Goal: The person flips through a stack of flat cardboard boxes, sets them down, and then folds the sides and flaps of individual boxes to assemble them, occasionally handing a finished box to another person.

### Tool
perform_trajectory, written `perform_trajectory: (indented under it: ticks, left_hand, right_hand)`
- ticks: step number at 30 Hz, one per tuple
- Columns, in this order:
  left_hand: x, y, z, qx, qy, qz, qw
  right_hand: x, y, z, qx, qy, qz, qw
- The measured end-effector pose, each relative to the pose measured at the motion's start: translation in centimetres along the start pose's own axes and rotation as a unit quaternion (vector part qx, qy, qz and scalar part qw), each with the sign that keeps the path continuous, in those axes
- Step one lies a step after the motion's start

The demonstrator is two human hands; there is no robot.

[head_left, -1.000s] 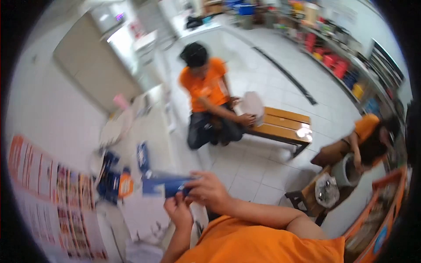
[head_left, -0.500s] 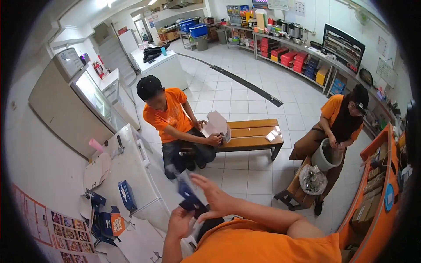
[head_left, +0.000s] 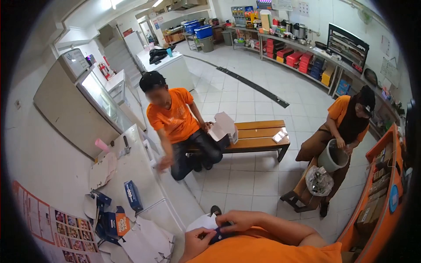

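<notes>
Low in front of my orange shirt is a dark blue and white folding carton point(head_left: 218, 236), partly hidden by my hands. My left hand point(head_left: 197, 243) pinches its near left part between thumb and fingers. Curled over its right side, my right hand point(head_left: 239, 221) grips the blue panel. A white flap point(head_left: 202, 222) sticks out beyond my fingers. To the left, on the white counter, stands a finished-looking blue box point(head_left: 133, 195). Near it lie an orange and blue carton point(head_left: 117, 222) and flat white cardboard blanks point(head_left: 148, 239).
A person in orange point(head_left: 175, 114) sits on a wooden bench point(head_left: 258, 133) beside an open white carton point(head_left: 223, 125). At the right, another person point(head_left: 346, 118) reaches into a grey bucket point(head_left: 332, 157), near a clear plastic bag point(head_left: 319, 180). An orange shelf point(head_left: 381, 175) borders the right.
My hands have come down closer to my body with the carton, and my right hand has closed onto it. The person on the bench has moved one hand from the white carton toward the counter.
</notes>
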State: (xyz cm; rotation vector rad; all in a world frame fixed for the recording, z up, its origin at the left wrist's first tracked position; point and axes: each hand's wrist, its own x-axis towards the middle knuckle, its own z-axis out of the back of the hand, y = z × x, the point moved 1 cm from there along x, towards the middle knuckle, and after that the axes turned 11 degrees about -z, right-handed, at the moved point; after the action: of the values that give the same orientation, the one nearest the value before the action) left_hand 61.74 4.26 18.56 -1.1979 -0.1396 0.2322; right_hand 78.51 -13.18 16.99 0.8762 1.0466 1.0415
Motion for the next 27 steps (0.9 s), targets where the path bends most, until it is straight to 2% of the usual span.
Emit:
perform_trajectory:
  ticks: [1,2,4,5,7,8,9,10,12,13,15,16,17,18,19,20,21,22,23,24,25,27]
  left_hand:
    - [0.1,-0.1,-0.2,-0.003,0.005,-0.007,1.000]
    - [0.2,-0.2,-0.3,-0.002,0.020,-0.039,0.999]
    - [0.3,0.5,-0.4,0.000,0.037,-0.072,0.997]
    - [0.3,1.5,-0.4,-0.017,0.018,-0.048,0.999]
    - [0.4,0.4,-0.6,-0.036,0.000,-0.025,0.999]
    - [0.2,-0.3,-0.6,-0.012,0.036,-0.045,0.998]
    - [0.3,-1.3,-0.6,0.013,0.073,-0.064,0.995]
    - [0.4,-1.5,-0.7,0.014,0.078,-0.064,0.995]
    - [0.3,-1.9,-0.9,0.005,0.063,-0.046,0.997]
    - [0.5,-2.2,-0.8,0.004,0.065,-0.044,0.997]
    - [0.5,-2.3,-0.6,0.057,0.107,0.022,0.992]
    - [0.6,-2.1,-0.8,0.057,0.111,0.023,0.992]
    - [0.8,-2.1,-0.9,0.047,0.105,-0.035,0.993]
    - [1.0,-2.2,-0.7,0.039,0.099,-0.095,0.990]
    - [1.3,-2.7,-0.6,0.042,0.104,-0.093,0.989]
    - [1.8,-3.6,-0.5,0.113,0.077,-0.166,0.977]
    - [2.3,-4.3,-0.5,0.180,0.048,-0.240,0.953]
    - [2.6,-4.8,-0.5,0.179,0.048,-0.243,0.952]
    - [2.7,-5.5,-0.5,0.232,0.087,-0.337,0.908]
    - [2.7,-6.1,-0.6,0.282,0.122,-0.429,0.849]
    - [2.5,-6.4,-0.7,0.278,0.170,-0.416,0.849]
    - [2.9,-5.1,-2.2,0.287,0.189,-0.410,0.845]
  right_hand:
    - [-0.5,-0.7,0.3,0.005,0.029,0.038,0.999]
    - [-1.1,-0.7,0.7,0.001,0.021,0.038,0.999]
    - [-2.4,-0.2,1.0,0.049,-0.083,0.004,0.995]
    - [-2.4,-0.1,0.5,0.061,-0.184,-0.028,0.981]
    - [-2.6,-0.2,-1.0,0.040,-0.151,-0.024,0.988]
    - [-2.7,-0.4,-1.9,0.020,-0.117,-0.020,0.993]
    - [-2.9,-0.1,-2.4,0.022,-0.051,-0.054,0.997]
    - [-3.4,0.2,-2.2,0.026,-0.055,-0.055,0.997]
    - [-4.5,1.1,-1.3,0.128,-0.134,-0.087,0.979]
    - [-4.3,0.2,-1.5,0.130,-0.160,-0.048,0.977]
    - [-4.2,0.0,-2.7,0.128,-0.125,-0.061,0.982]
    - [-4.1,-0.2,-3.2,0.123,-0.096,-0.068,0.985]
    - [-3.7,-1.3,-3.3,0.128,-0.099,-0.068,0.984]
    - [-3.0,-3.0,-3.0,0.039,-0.186,-0.020,0.982]
    - [-2.7,-3.1,-2.9,-0.051,-0.269,0.027,0.961]
    - [-2.5,-2.9,-2.8,-0.069,-0.444,0.009,0.893]
    - [-2.5,-1.8,-1.9,-0.088,-0.603,-0.010,0.792]
    - [-2.4,-2.1,-0.7,-0.090,-0.605,-0.011,0.791]
    - [-2.2,-3.2,0.8,0.208,-0.599,-0.089,0.768]
    - [-2.1,-4.0,1.6,0.484,-0.537,-0.156,0.673]
    - [-3.0,-4.2,2.6,0.478,-0.541,-0.149,0.676]
    - [-4.8,-4.4,4.7,0.492,-0.408,0.028,0.768]
